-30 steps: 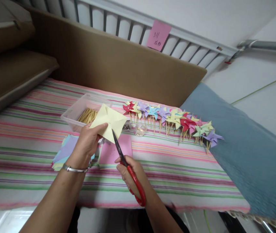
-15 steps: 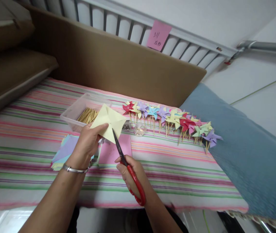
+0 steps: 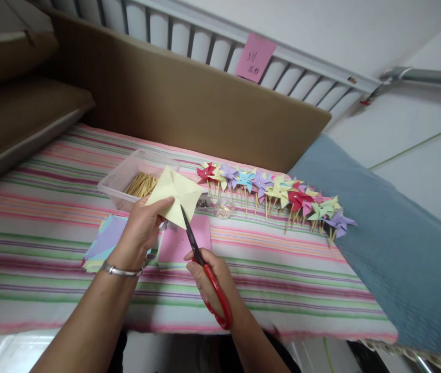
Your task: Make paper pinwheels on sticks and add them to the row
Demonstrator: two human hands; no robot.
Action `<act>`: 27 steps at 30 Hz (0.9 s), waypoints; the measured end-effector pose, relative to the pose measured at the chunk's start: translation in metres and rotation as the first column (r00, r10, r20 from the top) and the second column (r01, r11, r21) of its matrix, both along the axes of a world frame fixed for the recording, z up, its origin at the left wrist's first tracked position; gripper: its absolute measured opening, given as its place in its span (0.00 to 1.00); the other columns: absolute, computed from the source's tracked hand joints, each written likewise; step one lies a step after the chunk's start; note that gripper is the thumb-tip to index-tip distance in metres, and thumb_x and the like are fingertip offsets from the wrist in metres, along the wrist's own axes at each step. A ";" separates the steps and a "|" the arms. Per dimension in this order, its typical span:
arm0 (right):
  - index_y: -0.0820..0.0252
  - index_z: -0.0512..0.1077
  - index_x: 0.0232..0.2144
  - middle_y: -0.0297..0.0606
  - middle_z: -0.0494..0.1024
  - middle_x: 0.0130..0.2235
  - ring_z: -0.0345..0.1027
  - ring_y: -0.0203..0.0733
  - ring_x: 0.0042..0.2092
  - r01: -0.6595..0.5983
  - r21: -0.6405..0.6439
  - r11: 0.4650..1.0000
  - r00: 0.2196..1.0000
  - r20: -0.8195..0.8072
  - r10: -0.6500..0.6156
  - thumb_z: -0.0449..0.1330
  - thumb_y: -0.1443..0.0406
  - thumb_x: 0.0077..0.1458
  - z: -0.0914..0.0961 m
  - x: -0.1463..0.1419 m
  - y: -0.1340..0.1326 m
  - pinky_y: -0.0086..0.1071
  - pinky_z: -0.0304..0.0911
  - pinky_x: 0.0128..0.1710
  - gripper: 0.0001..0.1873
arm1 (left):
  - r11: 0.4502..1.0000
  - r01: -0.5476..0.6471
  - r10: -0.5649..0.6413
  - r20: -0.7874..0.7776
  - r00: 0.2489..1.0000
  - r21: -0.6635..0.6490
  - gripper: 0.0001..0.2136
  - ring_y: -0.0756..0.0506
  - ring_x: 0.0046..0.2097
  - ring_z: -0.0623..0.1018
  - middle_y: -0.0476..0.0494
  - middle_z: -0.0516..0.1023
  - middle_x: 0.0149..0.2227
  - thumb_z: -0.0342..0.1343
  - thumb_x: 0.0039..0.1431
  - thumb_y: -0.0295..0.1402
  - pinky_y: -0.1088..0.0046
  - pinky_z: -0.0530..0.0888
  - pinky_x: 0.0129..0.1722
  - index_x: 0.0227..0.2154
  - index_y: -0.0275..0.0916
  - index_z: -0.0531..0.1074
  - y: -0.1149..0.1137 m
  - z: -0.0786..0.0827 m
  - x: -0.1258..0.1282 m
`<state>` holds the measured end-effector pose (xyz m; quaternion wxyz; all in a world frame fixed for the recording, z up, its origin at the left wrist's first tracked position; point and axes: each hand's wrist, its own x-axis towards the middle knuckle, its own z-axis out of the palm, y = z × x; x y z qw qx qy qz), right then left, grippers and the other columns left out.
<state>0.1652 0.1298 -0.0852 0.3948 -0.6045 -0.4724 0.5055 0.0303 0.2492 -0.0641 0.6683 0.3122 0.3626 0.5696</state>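
Observation:
A square of pale yellow paper (image 3: 184, 194) is pinched in my left hand (image 3: 145, 220), thumb on top and fingers beneath. Slits run in from its corners toward the middle. My right hand (image 3: 208, 277) grips red-handled scissors (image 3: 218, 292), whose dark blades lie at the paper's near corner with the tip close to its centre. Below the paper lies a pink paper stack (image 3: 185, 246) with small dark specks on it. Left of that, partly behind my left wrist, is a fanned pile of coloured paper squares (image 3: 106, 241).
Behind my left hand stands a clear plastic box (image 3: 114, 184) of thin wooden sticks (image 3: 140, 184). A small round clear container (image 3: 224, 207) sits right of the paper. Several finished paper pinwheels (image 3: 278, 189) line the striped cloth (image 3: 282, 290). A brown board (image 3: 189, 103) rises behind.
Almost nothing differs. The whole view has shifted very slightly; the paper, the scissors and both hands keep the same positions relative to each other.

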 end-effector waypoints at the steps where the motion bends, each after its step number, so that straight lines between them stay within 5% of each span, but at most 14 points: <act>1: 0.62 0.70 0.33 0.23 0.56 0.15 0.47 0.27 0.16 -0.009 0.006 1.000 1.000 0.006 0.009 0.60 0.52 0.49 -0.001 0.001 0.001 0.23 0.45 0.15 0.18 | 1.000 -0.001 0.001 0.002 1.000 0.003 0.16 0.48 0.27 0.75 0.43 0.80 0.32 0.66 0.38 0.31 0.75 0.68 0.21 0.34 0.33 0.75 0.000 0.000 0.000; 9: 0.61 0.72 0.32 0.26 0.59 0.19 0.52 0.30 0.21 -0.024 0.061 0.998 0.987 0.160 0.014 0.60 0.59 0.49 -0.007 0.002 0.006 0.25 0.52 0.22 0.11 | 0.999 -0.038 0.038 0.010 0.999 -0.003 0.16 0.47 0.31 0.77 0.40 0.80 0.36 0.66 0.38 0.30 0.75 0.70 0.24 0.34 0.33 0.75 0.002 -0.003 0.000; 14: 0.59 0.72 0.38 0.26 0.62 0.20 0.54 0.29 0.21 -0.172 0.012 0.985 0.939 0.305 0.160 0.57 0.69 0.48 -0.008 0.011 -0.001 0.24 0.54 0.22 0.13 | 0.991 -0.130 0.129 0.031 0.991 0.016 0.18 0.44 0.36 0.78 0.41 0.80 0.38 0.66 0.36 0.29 0.73 0.74 0.32 0.35 0.33 0.75 0.007 0.004 -0.011; 19: 0.56 0.64 0.48 0.32 0.73 0.28 0.69 0.35 0.27 -0.321 -0.002 0.947 0.938 0.134 0.319 0.52 0.70 0.52 -0.014 0.030 -0.007 0.28 0.63 0.27 0.20 | 0.991 -0.127 0.123 0.068 0.990 0.049 0.18 0.44 0.38 0.78 0.42 0.80 0.39 0.65 0.38 0.28 0.73 0.74 0.34 0.37 0.34 0.75 0.013 0.007 -0.031; 22: 0.57 0.62 0.47 0.39 0.75 0.37 0.72 0.42 0.39 -0.181 0.135 0.974 0.982 -0.023 0.186 0.57 0.67 0.51 -0.012 0.037 -0.003 0.36 0.66 0.39 0.19 | 0.999 0.026 -0.028 0.048 0.998 0.043 0.16 0.43 0.36 0.78 0.40 0.80 0.38 0.65 0.39 0.28 0.73 0.74 0.31 0.35 0.34 0.76 0.010 0.008 -0.034; 27: 0.57 0.61 0.46 0.41 0.74 0.36 0.72 0.44 0.36 0.182 0.195 0.964 0.920 -0.379 -0.097 0.55 0.54 0.56 -0.003 0.047 0.006 0.40 0.67 0.36 0.20 | 0.927 0.372 -0.375 -0.153 0.915 -0.046 0.12 0.41 0.31 0.78 0.36 0.81 0.33 0.67 0.36 0.28 0.69 0.73 0.28 0.29 0.35 0.78 -0.003 0.006 -0.017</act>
